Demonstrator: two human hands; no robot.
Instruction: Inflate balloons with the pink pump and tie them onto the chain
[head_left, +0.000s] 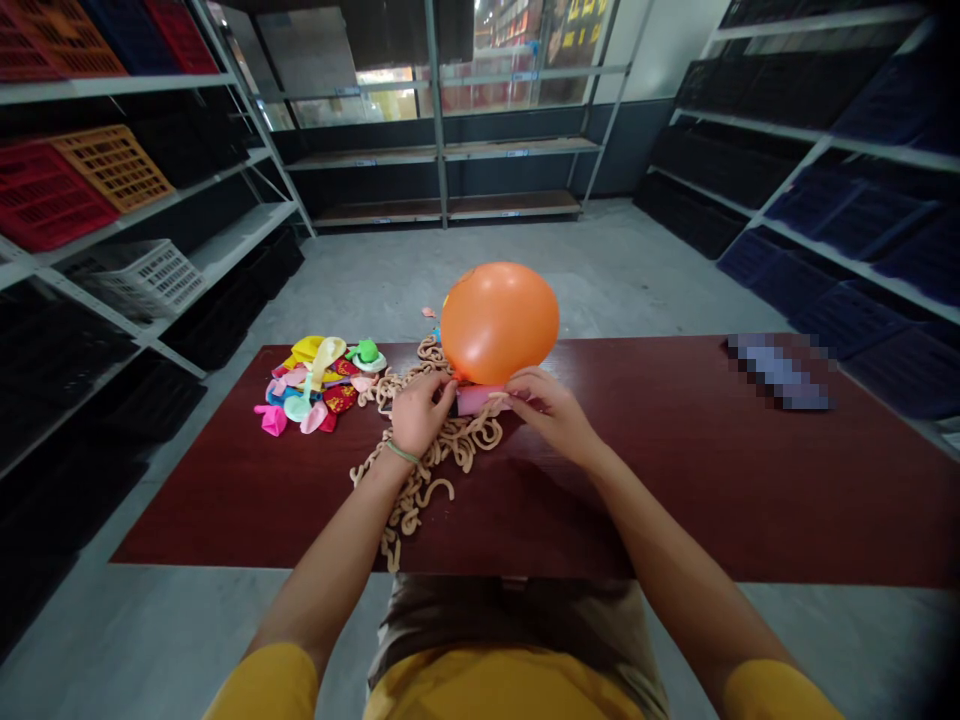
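A large inflated orange balloon (501, 322) stands over the far edge of the table, just beyond both hands. My left hand (420, 412) is closed at the balloon's lower left, its thumb and finger pinching the neck. My right hand (553, 408) is closed in a pinch on the end of a tan curly strand (498, 398), close under the balloon. Between the hands lies a pink tube-like object (474, 402), partly covered by fingers; its kind is unclear. Tan curly strands (465, 450) lie in a tangled heap beneath and around my left hand.
Uninflated balloons in many colours (315, 385) form a pile at the table's left. A pixelated dark flat object (780, 372) lies at the far right of the brown table (675, 450). Shelves with crates (112, 170) flank both sides; a metal rack (442, 150) stands behind.
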